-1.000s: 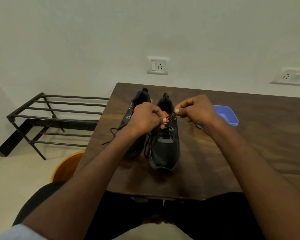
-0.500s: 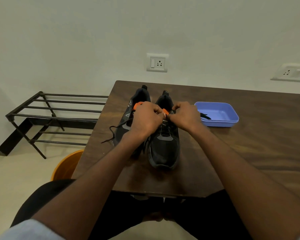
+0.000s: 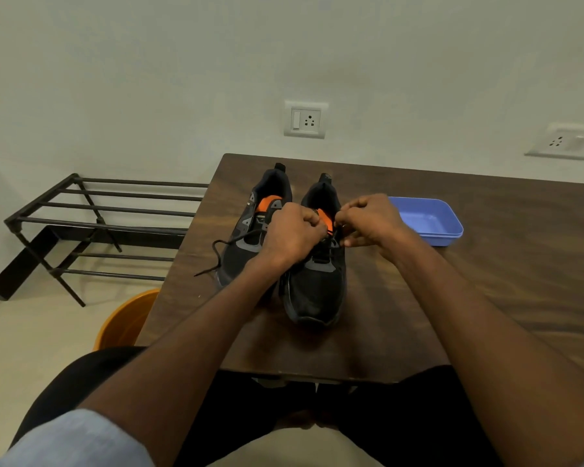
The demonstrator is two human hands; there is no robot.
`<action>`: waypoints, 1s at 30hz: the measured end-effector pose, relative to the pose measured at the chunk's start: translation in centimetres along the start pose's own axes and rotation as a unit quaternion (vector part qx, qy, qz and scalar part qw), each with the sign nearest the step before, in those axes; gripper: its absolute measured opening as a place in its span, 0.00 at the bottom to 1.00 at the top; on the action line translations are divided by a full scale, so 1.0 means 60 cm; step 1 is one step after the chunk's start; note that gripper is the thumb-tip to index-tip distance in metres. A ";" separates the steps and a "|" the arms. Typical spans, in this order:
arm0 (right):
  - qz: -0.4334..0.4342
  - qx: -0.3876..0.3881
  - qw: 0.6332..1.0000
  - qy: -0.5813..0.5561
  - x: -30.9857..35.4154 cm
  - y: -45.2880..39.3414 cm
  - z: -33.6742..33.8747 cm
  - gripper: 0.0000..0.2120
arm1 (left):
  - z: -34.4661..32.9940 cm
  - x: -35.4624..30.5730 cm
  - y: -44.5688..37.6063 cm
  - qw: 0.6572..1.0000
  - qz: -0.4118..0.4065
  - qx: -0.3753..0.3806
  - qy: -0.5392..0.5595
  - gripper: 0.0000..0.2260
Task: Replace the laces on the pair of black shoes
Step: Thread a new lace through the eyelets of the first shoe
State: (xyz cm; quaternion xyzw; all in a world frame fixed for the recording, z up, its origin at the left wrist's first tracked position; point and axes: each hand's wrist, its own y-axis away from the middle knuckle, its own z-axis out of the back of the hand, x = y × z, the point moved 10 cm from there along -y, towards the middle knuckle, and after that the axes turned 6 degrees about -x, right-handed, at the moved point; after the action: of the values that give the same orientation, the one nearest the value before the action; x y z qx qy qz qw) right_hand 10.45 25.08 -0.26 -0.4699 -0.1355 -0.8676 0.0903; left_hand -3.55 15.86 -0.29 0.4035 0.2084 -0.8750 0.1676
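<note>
Black right-hand shoe (image 3: 316, 281) on the table (image 3: 486, 281): your left hand (image 3: 292, 235) and right hand (image 3: 371, 220) both pinch its lace near the top eyelets; left shoe (image 3: 246, 237) lace hangs loose, likely unfinished.

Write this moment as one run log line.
left hand: pinches lace | right hand: pinches lace | right shoe: being laced | blue tray: beside

bench (image 3: 486, 264): dark wood grain, smooth, slight sheen; shoes (image 3: 314, 284): black matt knit cloth, grey panels, orange tongues; tray (image 3: 452, 230): blue plastic, smooth; rack (image 3: 115, 207): black matt metal bars; bucket (image 3: 129, 318): orange plastic
</note>
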 end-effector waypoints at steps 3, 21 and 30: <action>-0.007 0.004 1.000 -0.013 -0.002 0.002 0.000 0.06 | -0.009 -0.011 -0.002 0.996 -0.034 0.038 -0.074 0.07; -0.013 0.027 1.000 0.003 0.002 0.006 -0.012 0.06 | -0.026 -0.002 0.004 0.992 -0.028 0.074 -0.097 0.06; -0.025 0.088 0.989 0.120 -0.006 0.011 -0.019 0.07 | -0.006 -0.038 0.014 0.951 -0.144 0.000 -0.275 0.08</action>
State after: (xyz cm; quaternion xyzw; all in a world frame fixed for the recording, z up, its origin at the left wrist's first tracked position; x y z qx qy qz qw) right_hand 9.97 24.08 -1.06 -0.3492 -0.2116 -0.9042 0.1253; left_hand -1.52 15.64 1.08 0.1128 0.2104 -0.9668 0.0909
